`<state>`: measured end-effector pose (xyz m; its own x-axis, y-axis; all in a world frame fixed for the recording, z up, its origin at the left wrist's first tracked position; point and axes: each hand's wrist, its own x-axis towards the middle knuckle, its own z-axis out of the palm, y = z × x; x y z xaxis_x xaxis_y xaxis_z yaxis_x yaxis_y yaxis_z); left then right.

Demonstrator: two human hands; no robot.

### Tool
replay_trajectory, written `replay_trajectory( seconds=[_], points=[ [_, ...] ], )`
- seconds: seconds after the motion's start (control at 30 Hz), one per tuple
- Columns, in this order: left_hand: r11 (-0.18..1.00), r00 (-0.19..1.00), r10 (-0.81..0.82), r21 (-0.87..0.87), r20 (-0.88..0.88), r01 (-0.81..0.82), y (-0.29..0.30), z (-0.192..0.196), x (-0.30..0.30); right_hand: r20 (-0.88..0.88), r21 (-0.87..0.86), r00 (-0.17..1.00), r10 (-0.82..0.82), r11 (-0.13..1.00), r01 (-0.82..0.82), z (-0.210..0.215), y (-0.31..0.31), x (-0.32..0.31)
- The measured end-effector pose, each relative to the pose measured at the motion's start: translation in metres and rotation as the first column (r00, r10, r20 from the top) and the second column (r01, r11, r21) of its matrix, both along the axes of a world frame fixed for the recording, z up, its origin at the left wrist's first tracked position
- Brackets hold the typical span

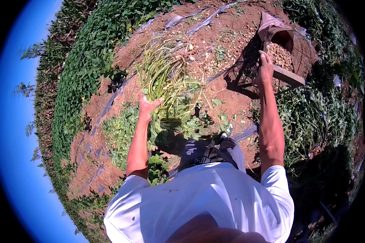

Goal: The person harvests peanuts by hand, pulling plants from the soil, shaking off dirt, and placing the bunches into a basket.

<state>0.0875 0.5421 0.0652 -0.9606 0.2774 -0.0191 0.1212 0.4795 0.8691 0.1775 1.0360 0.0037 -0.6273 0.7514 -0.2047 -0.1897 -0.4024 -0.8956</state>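
Observation:
My left hand (147,108) is closed round the leafy end of a bundle of peanut plants (164,75). Their long yellow-green stems reach away from me, and pale pods hang among the roots at the far end. To the right, my right hand (265,69) is closed on the near left edge of a wire mesh basket (306,50). A wooden board (287,75) crosses the basket's near side, beside my wrist. Inside lies a heap of loose peanuts (280,56). Exactly which part of the frame my fingers wrap is partly hidden.
A pinkish sack (270,21) hangs over the basket's far edge. Loose pods and strips of plastic film (202,23) lie on the reddish soil (227,99). Pulled plants (308,117) are heaped at the right, and a green crop row (83,69) runs along the left.

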Motion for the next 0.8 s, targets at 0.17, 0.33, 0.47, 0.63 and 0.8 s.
replay_trajectory(
  seconds=[0.17, 0.33, 0.47, 0.63, 0.8],
  points=[
    [0.965, 0.984, -0.068, -0.261, -0.164, 0.023, 0.028, 0.015, 0.024, 0.293, 0.641, 0.908, 0.301, 0.643, -0.42, 0.089, -0.047, -0.016],
    [0.872, 0.922, -0.202, -0.489, -0.331, 0.015, 0.04, 0.012, 0.036, 0.686, 0.654, 0.675, 0.271, 0.177, -0.735, 0.104, -0.074, -0.025],
    [0.858, 0.915, -0.213, -0.514, -0.341, 0.008, 0.04, 0.01, 0.036, 0.72, 0.605, 0.584, 0.376, 0.072, -0.793, 0.091, -0.069, -0.027],
    [0.793, 0.919, -0.226, -0.609, -0.322, -0.018, 0.025, -0.003, 0.031, 0.659, 0.651, 0.572, 0.488, 0.01, -0.759, 0.076, -0.064, -0.023],
    [0.838, 0.922, -0.232, -0.545, -0.31, 0.027, 0.032, 0.007, 0.035, 0.475, 0.663, 0.609, 0.636, 0.197, -0.722, 0.061, -0.064, -0.016]
  ],
)
